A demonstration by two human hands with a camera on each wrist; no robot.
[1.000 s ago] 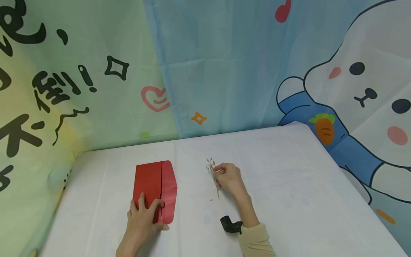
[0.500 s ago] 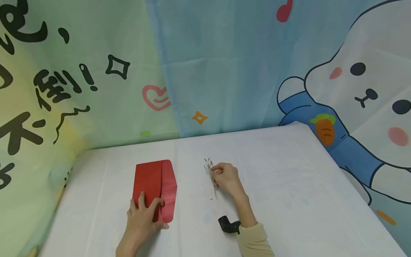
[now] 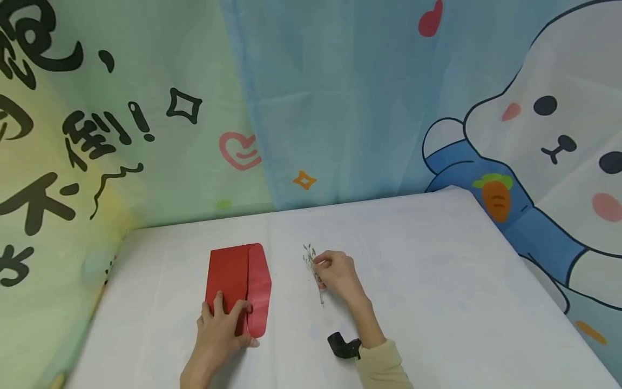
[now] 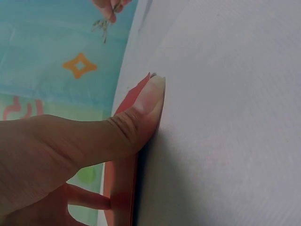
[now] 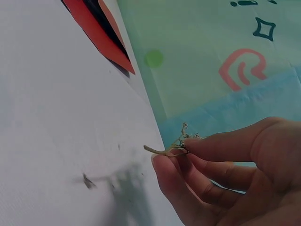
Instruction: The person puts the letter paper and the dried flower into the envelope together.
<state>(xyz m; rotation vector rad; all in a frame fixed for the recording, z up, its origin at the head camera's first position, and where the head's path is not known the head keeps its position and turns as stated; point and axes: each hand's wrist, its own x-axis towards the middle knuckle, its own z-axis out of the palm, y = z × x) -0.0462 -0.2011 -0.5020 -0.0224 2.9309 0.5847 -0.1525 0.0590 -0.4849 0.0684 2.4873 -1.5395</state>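
Observation:
A red envelope (image 3: 227, 273) lies on the white-covered table, its lighter flap unfolded to the right. My left hand (image 3: 218, 330) holds it at the near end, index finger bent at the mouth and thumb at the flap's lower corner. In the left wrist view the thumb (image 4: 149, 96) lies along the red edge. Seen from the right wrist, a dark gap shows in the envelope's mouth (image 5: 101, 40). Right of the envelope, my right hand (image 3: 337, 275) pinches a thin sprig of dried flowers (image 3: 309, 256) between thumb and fingers, its bare stem (image 5: 155, 150) sticking out.
A small dried fragment (image 5: 88, 181) lies on the white cloth (image 3: 437, 281) below the sprig. A black wrist device (image 3: 342, 346) sits at the right sleeve. Behind the table hangs a printed cartoon curtain (image 3: 320, 108).
My right hand has drifted slightly left with the sprig, closer to the envelope. The left hand keeps its hold on the envelope. The head view has shifted a little.

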